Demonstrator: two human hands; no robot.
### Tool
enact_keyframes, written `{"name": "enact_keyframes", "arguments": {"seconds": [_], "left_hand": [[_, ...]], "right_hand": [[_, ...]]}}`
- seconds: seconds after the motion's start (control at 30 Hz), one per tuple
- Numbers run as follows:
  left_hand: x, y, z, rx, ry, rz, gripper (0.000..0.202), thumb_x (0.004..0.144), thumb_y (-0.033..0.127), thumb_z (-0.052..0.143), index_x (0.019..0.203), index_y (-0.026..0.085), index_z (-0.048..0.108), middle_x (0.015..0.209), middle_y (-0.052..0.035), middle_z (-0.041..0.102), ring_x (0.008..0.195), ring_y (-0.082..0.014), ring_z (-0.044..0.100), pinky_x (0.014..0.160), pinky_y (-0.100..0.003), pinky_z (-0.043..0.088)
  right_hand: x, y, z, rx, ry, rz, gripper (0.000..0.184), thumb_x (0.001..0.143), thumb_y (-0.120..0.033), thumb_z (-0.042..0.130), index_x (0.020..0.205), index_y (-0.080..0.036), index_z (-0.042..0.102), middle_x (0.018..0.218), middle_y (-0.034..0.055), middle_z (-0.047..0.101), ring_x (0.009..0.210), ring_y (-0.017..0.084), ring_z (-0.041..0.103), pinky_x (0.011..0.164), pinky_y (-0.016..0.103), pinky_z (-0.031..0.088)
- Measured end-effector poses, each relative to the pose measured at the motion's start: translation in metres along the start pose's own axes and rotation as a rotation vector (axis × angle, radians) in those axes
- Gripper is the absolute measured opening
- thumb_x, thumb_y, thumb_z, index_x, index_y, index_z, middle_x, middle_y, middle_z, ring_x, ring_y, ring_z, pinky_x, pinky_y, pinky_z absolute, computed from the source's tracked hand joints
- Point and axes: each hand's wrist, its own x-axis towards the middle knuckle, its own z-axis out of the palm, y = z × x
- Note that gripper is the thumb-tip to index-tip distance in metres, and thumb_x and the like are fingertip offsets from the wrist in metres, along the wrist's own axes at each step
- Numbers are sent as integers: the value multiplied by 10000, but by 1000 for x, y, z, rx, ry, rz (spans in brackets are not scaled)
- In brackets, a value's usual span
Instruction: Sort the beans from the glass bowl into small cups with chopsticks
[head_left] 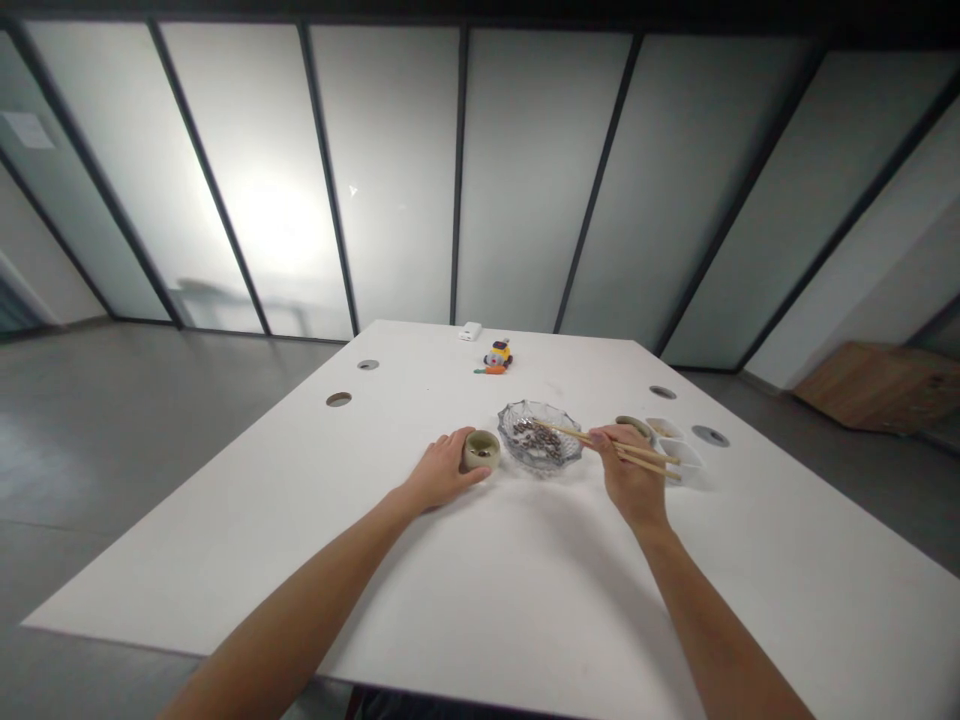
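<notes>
The left hand (441,474) and right hand (636,492) were bare and slender. Behind them, the left forearm (315,592) and right forearm (709,612) — uncovered as well — widened smoothly.

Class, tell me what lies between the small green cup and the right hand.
In the head view, the glass bowl of small dark pieces lies between the green cup and the right hand, whose chopsticks extend over it.

Far: we see a wall of cloudy glass (384,180) with dark bars (458,180) | left: a bright glow (277,215) on the glass, gray floor (90,430) below | near: a big white table (390,420) | right: a brown, woody thing (870,392) low down
</notes>
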Motion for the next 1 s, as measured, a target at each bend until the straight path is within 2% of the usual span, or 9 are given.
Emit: {"name": "enact_keyframes", "arguments": {"seconds": [0.13, 0.2, 0.3, 0.43, 0.5, 0.6, 0.7, 0.8, 1.0], "left_hand": [[-1, 3, -1, 3, -1, -13, 648, 927, 476, 769, 1494, 242, 560, 1408, -133, 710, 1286, -382, 671, 1107, -508, 526], [-1, 4, -2, 6, -5, -12, 641, 929, 476, 766, 1490, 239, 563, 1410, -135, 708, 1276, -383, 671, 1100, -515, 527], [-1, 5, -2, 14, -8, -5, 641, 936, 474, 757, 1496, 235, 555, 1415, -138, 703, 1273, -380, 668, 1100, -518, 525], [-1, 4, -2, 20, -7, -12, 649, 932, 477, 760, 1502, 246, 551, 1419, -130, 703, 1278, -376, 669, 1104, -511, 526], [-1, 3, -1, 21, -11, -17, 658, 931, 477, 762, 1505, 235, 551, 1420, -137, 703, 1278, -380, 669, 1106, -516, 525], [-1, 2, 0, 18, -8, -11, 659, 930, 471, 764, 1506, 232, 550, 1415, -138, 706, 1278, -380, 672, 1110, -522, 523], [0, 2, 0, 24, -12, -10, 656, 931, 458, 765, 1508, 238, 544, 1412, -136, 708, 1284, -378, 669, 1112, -524, 522], [0, 3, -1, 30, -19, -1, 655, 941, 455, 753, 1516, 231, 532, 1433, -147, 694, 1295, -378, 659, 1114, -529, 519], [-1, 4, -2, 21, -12, -4, 650, 944, 464, 746, 1512, 231, 533, 1455, -154, 683, 1306, -380, 652, 1126, -534, 510]], "right_hand": [[-6, -8, 15, 359, 60, 227, 386, 990, -603, 712, 860, -240, 733, 854, 40, 721, 774, 235, 735, 818, 500, 671], [-11, -13, 24, 492, 8, 297, 391, 959, -614, 749, 854, -238, 729, 859, 39, 729, 741, 232, 748, 796, 498, 696], [-16, -19, 30, 511, -89, 326, 406, 921, -635, 785, 846, -239, 736, 850, 53, 753, 736, 246, 761, 767, 475, 706], [-11, -17, 21, 341, -39, 250, 436, 959, -663, 719, 848, -242, 744, 819, 69, 760, 769, 268, 761, 737, 444, 670], [-7, -13, 12, 142, -4, 136, 443, 994, -653, 676, 842, -244, 755, 815, 71, 759, 784, 263, 737, 754, 431, 630], [-3, -9, 4, -28, -52, -29, 469, 1031, -646, 623, 813, -252, 758, 788, 62, 745, 771, 250, 697, 748, 408, 580], [-4, -7, 4, -44, -132, -95, 471, 1059, -629, 593, 825, -259, 765, 784, 55, 742, 758, 237, 687, 722, 383, 561], [-7, -8, 8, -32, -185, -94, 454, 1067, -614, 597, 843, -257, 765, 803, 52, 746, 744, 228, 687, 706, 370, 557], [-9, -8, 10, -30, -223, -91, 454, 1070, -612, 597, 863, -246, 770, 837, 62, 751, 770, 230, 698, 728, 364, 567]]}}
